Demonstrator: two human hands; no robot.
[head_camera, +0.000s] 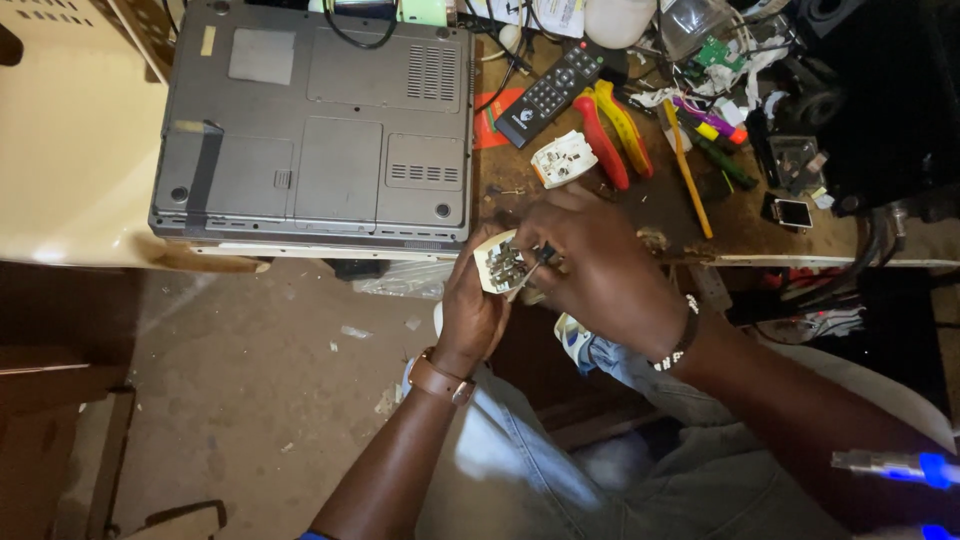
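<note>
While the left hand cups an opened white plug body with its fingers wrapped around the underside, the right hand has its fingers pinched narrow on a slim screwdriver, whose tip rests among the metal parts inside the plug. Both hands hang just off the front edge of the cluttered brown surface, over the person's lap in light jeans. On the left wrist sits a brown watch strap; the right wrist carries a dark bracelet. Near the front edge, just behind the hands, lies a white plug cover, and beside it red and yellow handled pliers. A black remote control lies aslant toward the back edge, next to an upturned grey laptop that fills the left end of the surface and overhangs a cream plastic chair. A yellow-handled tool lies to the right of the pliers, and a small phone sits near the right front corner. Below is a dusty concrete floor.
</note>
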